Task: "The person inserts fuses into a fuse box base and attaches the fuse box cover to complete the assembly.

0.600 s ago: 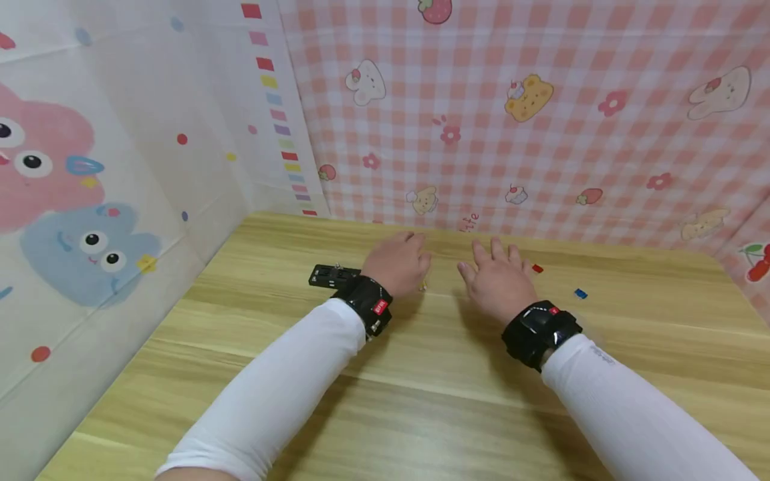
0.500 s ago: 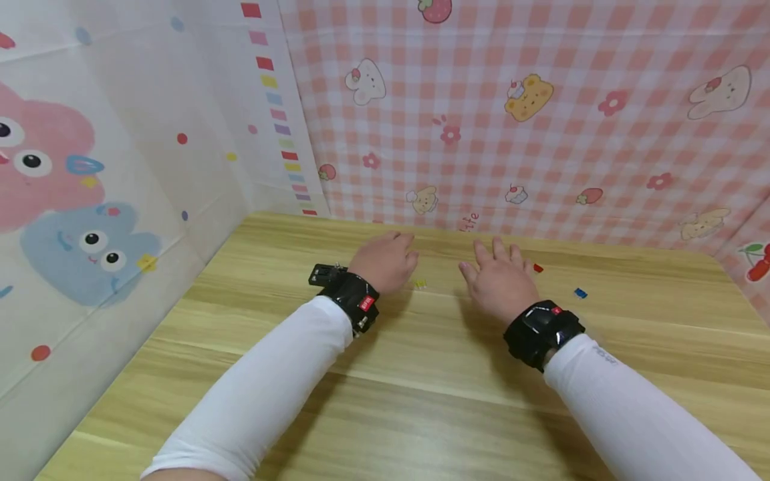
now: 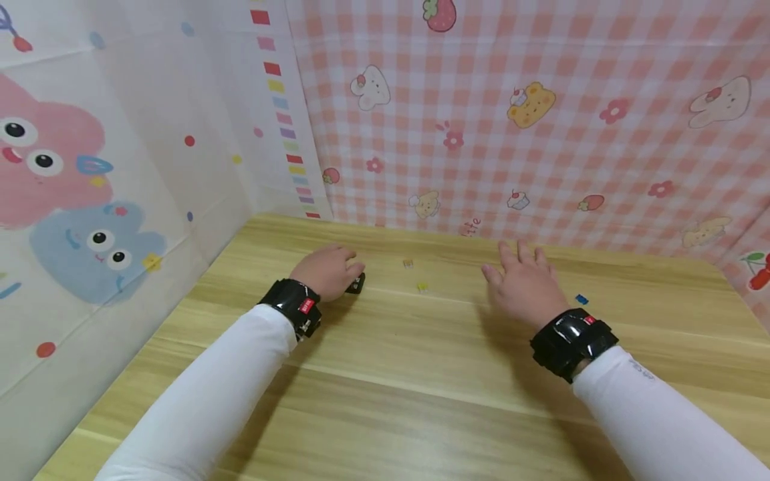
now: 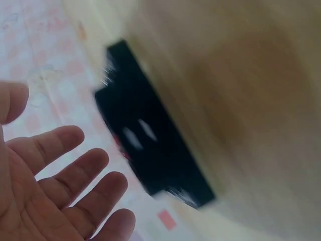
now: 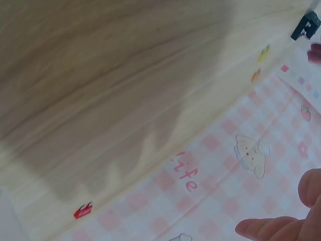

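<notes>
We see 2 bare hands, neither gripping anything we can make out. The left hand (image 3: 327, 270), fingers loosely parted, lies right by the black block (image 3: 356, 284) and hides part of it; we cannot tell whether they touch. A sideways sweep there could knock the block askew or into the yellow piece (image 3: 422, 287) and orange piece (image 3: 408, 264), near it on its right. The right hand (image 3: 526, 284), fingers spread wide, is well right of the block, with the blue piece (image 3: 581, 299) farther right. The red piece (image 5: 83, 210), also well right of the block, is missing from the head view, probably behind the right hand, whose fingers could flick it away unseen.
</notes>
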The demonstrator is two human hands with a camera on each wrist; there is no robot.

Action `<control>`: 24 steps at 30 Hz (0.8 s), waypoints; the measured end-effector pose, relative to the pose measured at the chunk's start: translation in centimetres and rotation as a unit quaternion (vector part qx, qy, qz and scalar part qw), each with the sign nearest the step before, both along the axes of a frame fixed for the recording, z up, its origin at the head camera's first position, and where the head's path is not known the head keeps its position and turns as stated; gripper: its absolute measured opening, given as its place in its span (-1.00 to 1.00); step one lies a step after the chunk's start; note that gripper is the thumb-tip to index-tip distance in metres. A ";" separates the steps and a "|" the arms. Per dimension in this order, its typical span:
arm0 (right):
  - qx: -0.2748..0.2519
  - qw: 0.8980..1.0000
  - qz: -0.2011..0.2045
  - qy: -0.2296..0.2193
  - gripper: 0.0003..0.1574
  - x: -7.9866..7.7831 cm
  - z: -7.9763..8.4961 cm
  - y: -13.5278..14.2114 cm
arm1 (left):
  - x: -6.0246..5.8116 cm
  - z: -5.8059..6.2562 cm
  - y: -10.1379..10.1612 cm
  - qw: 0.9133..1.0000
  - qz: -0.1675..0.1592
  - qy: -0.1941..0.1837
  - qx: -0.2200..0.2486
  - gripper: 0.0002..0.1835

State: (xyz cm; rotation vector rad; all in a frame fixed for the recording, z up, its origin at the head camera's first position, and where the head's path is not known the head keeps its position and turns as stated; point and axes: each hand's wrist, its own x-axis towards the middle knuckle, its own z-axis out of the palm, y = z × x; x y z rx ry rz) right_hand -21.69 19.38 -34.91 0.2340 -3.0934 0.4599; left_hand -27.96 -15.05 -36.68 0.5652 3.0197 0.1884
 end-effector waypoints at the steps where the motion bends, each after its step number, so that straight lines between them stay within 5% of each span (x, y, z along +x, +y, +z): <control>1: 0.002 1.000 0.000 0.000 0.02 0.0 0.0 0.3 | 0.1 -0.1 -0.4 1.000 0.003 -0.004 0.002 -0.37; 12: -0.007 1.000 -0.016 0.007 0.04 0.1 1.1 2.5 | -0.1 -1.6 -3.6 0.997 0.011 -0.043 0.059 -0.28; 24: -0.032 0.999 -0.037 -0.010 0.13 0.1 1.0 4.0 | -0.5 -1.3 -4.3 0.997 0.037 -0.060 0.043 -0.39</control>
